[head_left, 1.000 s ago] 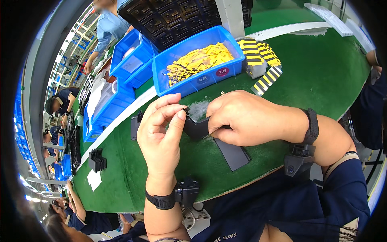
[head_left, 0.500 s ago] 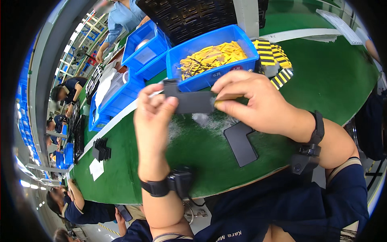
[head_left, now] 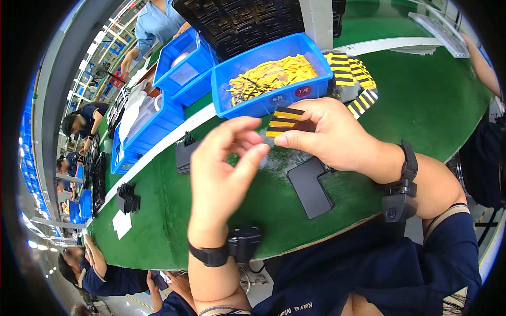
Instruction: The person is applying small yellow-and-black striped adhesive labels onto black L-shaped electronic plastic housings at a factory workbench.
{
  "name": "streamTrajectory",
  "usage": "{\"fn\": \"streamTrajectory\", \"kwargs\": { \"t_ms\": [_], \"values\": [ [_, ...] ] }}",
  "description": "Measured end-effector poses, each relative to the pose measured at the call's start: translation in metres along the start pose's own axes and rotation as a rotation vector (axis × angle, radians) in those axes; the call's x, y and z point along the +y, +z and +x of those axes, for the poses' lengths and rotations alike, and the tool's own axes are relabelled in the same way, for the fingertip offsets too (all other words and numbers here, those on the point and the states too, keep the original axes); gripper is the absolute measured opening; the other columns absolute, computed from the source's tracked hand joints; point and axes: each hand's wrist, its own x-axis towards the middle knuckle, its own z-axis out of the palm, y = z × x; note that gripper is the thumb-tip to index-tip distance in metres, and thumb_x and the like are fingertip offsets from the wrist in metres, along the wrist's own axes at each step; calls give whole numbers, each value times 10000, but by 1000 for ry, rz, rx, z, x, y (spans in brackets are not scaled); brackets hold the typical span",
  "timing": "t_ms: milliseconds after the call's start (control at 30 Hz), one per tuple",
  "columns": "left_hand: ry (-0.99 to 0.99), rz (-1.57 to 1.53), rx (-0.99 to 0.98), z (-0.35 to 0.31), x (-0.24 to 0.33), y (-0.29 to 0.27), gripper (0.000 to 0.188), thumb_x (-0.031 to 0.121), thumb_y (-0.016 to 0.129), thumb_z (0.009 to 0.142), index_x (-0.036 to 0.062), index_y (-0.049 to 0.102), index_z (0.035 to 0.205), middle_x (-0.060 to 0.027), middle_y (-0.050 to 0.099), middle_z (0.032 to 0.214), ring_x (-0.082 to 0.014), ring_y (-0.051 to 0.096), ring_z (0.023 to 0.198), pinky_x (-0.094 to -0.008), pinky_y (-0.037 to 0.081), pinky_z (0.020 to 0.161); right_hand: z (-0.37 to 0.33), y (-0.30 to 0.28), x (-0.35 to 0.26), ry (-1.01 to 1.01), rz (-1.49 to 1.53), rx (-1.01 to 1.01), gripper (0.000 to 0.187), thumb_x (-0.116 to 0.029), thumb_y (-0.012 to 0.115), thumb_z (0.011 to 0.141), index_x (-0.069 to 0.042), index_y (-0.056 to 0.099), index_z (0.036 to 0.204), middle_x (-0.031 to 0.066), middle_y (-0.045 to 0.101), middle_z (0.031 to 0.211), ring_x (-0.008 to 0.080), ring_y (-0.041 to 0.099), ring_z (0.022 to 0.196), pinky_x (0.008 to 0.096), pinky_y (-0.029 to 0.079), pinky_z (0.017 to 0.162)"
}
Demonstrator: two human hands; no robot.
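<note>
My right hand (head_left: 329,131) pinches a small sheet of yellow and black strips (head_left: 284,122) between thumb and fingers. Facing it, my left hand (head_left: 221,168) has its fingers curved and apart, with nothing seen in them; its fingertips are close to the sheet's left edge. A black L-shaped piece (head_left: 310,192) lies flat on the green table below my right hand. Beyond my left hand sit dark flat pieces (head_left: 185,156), partly hidden by that hand.
A blue bin (head_left: 269,97) holds many loose yellow strips. Right of it lie striped sheets (head_left: 350,71). More blue bins (head_left: 182,66) stand at the left. A small black stack (head_left: 128,197) and white paper (head_left: 122,225) lie on the green table (head_left: 421,100). Other people work at left.
The black L-shaped piece has left my left hand, which is now open. My right hand has turned so the striped sheet shows. Dark pieces have come into sight beyond my left hand.
</note>
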Motion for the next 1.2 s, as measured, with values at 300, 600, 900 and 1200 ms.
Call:
{"fn": "streamTrajectory", "kwargs": {
  "t_ms": [300, 600, 900, 1200],
  "values": [
    [-194, -541, -103, 1, -5, 6, 237, -9, 637, 805, 28, 542, 1019, -2, 590, 803, -43, 533, 692, -188, 426, 594, -2, -3, -6, 7, -16, 6, 128, -88, 684, 761, 25, 625, 772, 29, 563, 638, 64, 494, 602, 243, 412, 540],
    [-66, 704, -223, 1, -32, -2, 355, 54, 677, 667, -31, 552, 988, -134, 582, 821, -332, 570, 757, -391, 475, 704, 9, -13, 0, 41, 34, 105, 130, -101, 673, 788, 6, 605, 760, -8, 564, 667, 49, 513, 634, 208, 418, 567],
    [256, 659, -465, -25, 26, 41, 812, 322, 814, 545, -6, 490, 1213, -174, 548, 1016, -345, 523, 953, -403, 432, 837, 3, -10, -12, -147, -215, 155, 137, -54, 664, 778, 8, 660, 900, 28, 644, 777, 86, 593, 696, 230, 486, 650],
    [-276, -443, -185, -18, 4, 34, 143, 63, 589, 865, -1, 524, 975, -44, 613, 824, -77, 562, 734, -224, 461, 673, -2, -8, -18, -265, -221, 175, 171, -51, 684, 761, 21, 664, 916, 102, 659, 880, 157, 619, 822, 272, 477, 768]
  ]
}}
